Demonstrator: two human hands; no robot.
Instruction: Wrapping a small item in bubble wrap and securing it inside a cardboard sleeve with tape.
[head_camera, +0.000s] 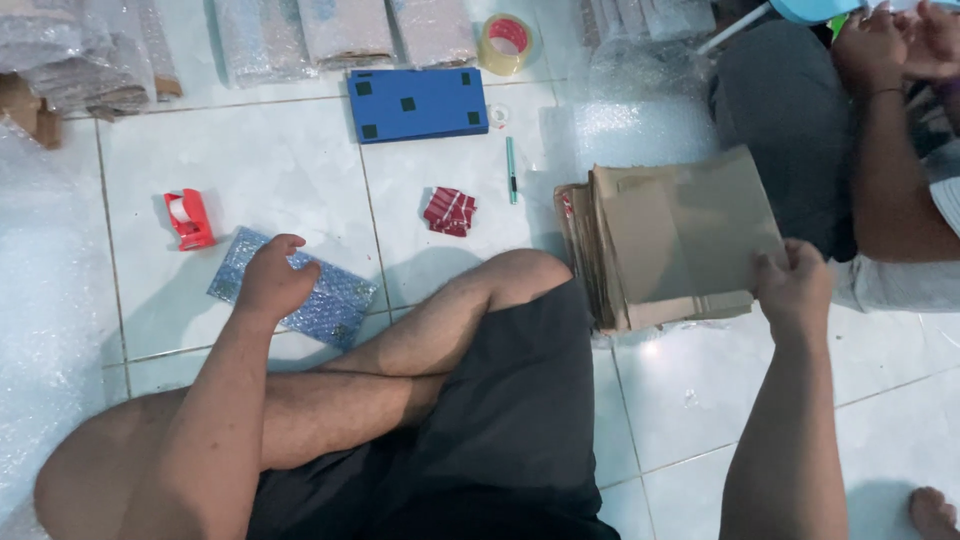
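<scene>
Head view, looking down on a white tiled floor (250, 160) past crossed bare legs in dark shorts.

Left hand (272, 278) pressed palm-down on a bubble-wrapped blue parcel (330, 305), fingers loosely curled over its near-left part, nothing pinched in the grip. Parcel flat on the floor, just left of the raised knee, long axis running from upper left to lower right; blue and patterned under clear wrap.

Right hand (795, 290) at the near-right corner of a stack of flattened cardboard sheets (670, 240), thumb on top, fingers apparently beneath, grip closed on the top sheet. Stack right of the knee, brown, edges fanned on its left side.

Between the hands and farther out: red tape dispenser (190, 220) just left of the parcel, small red packet (450, 211), teal pen (511, 170), blue board with black pads (418, 103), roll of tape (506, 43), more wrapped bundles along the top edge. Another person's arm (895, 170) at far right.
</scene>
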